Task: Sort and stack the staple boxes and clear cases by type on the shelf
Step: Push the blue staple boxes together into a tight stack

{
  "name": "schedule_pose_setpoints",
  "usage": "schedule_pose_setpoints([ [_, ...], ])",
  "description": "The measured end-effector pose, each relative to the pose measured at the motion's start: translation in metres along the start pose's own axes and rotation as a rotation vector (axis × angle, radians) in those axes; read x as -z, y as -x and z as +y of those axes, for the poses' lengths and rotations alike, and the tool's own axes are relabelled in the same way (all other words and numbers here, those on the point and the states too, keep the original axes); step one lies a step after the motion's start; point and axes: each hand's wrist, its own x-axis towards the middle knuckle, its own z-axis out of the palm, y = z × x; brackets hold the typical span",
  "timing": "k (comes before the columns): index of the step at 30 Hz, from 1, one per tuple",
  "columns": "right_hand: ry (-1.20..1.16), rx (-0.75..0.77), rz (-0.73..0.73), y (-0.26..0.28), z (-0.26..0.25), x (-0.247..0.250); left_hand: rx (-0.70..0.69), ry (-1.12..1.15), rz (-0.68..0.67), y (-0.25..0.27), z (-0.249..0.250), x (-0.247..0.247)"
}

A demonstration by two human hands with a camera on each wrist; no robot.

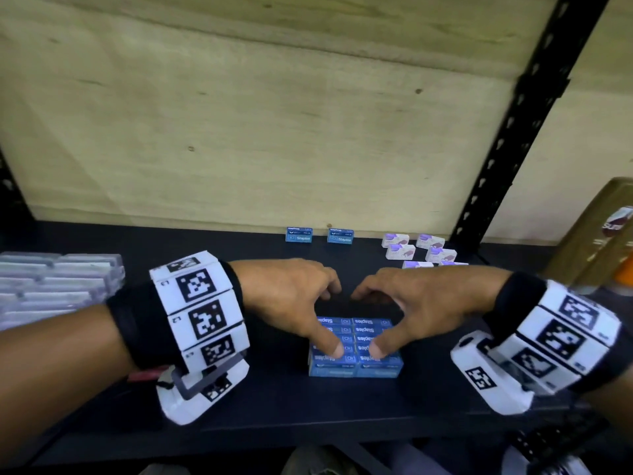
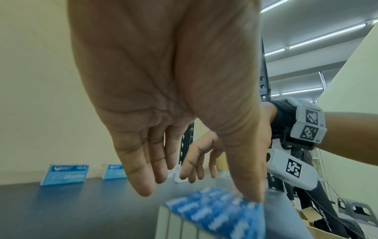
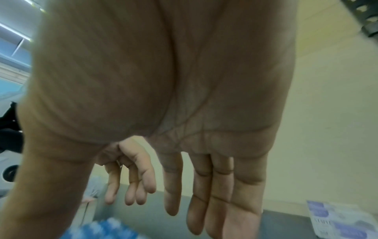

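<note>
A block of blue staple boxes [image 1: 354, 351], two rows side by side, sits at the middle of the dark shelf [image 1: 274, 406]. Both hands hover over it. My left hand [image 1: 327, 320] has its thumb tip on the block's near top and its fingers reaching past the far side. My right hand [image 1: 368, 322] mirrors it. In the left wrist view the left hand [image 2: 200, 192] shows straight fingers clear of the blurred block [image 2: 214, 213], with only the thumb touching. The right wrist view shows the right hand [image 3: 122, 226] with straight fingers above the block [image 3: 106, 229].
Two single blue staple boxes [image 1: 299, 234] [image 1: 340, 235] stand against the back wall. Several white-and-purple staple boxes [image 1: 400, 252] lie at the back right. Clear cases [image 1: 51, 286] are stacked at the left. A cardboard box [image 1: 599, 234] and a black upright [image 1: 513, 132] bound the right.
</note>
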Motion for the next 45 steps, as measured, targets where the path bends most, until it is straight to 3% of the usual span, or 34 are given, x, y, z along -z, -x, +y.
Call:
schedule_pose_setpoints([
  [9, 0.032, -0.057, 0.149, -0.066, 0.036, 0.051, 0.086, -0.071, 0.157, -0.045, -0.039, 0.042],
  [17, 0.122, -0.129, 0.213, -0.144, 0.063, 0.084, 0.196, -0.214, 0.173, -0.11, -0.098, 0.065],
  [28, 0.188, -0.132, 0.118, -0.189, 0.059, 0.078, 0.166, -0.266, 0.12, -0.142, -0.118, 0.061],
  [33, 0.182, -0.13, 0.12, -0.176, 0.051, 0.079, 0.148, -0.271, 0.112, -0.135, -0.104, 0.062],
  [45, 0.132, -0.052, 0.076, -0.074, 0.018, 0.039, 0.042, -0.216, 0.039, -0.059, -0.043, 0.032],
])
